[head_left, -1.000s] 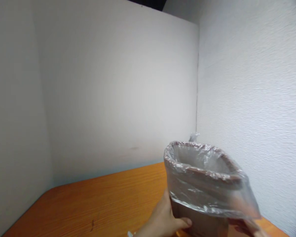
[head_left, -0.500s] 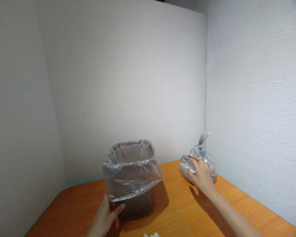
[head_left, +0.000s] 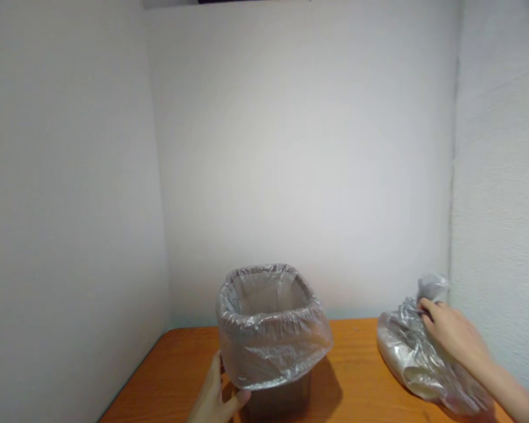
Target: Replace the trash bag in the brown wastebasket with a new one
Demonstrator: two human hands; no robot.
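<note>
A dark square trash bin (head_left: 280, 399) stands on the table, lined with a clear plastic liner (head_left: 273, 355) folded over its rim. My left hand (head_left: 218, 393) grips the bin's lower left side, thumb on the front, with the other fingers partly hidden behind the edge. To the right, a tied clear plastic bag (head_left: 417, 358) with pale contents leans to one side. My right hand (head_left: 454, 332) is closed round the gathered neck of that bag, just under its loose top. What the bag contains cannot be made out.
The orange wooden table (head_left: 180, 370) meets a white wall (head_left: 304, 164) behind it. More white walls stand close on the left and on the right, the right one near the bag.
My right hand has moved from lying on the bag's side to gripping its neck, and the bag has tilted. The left hand stays at the bin. The view has turned left.
</note>
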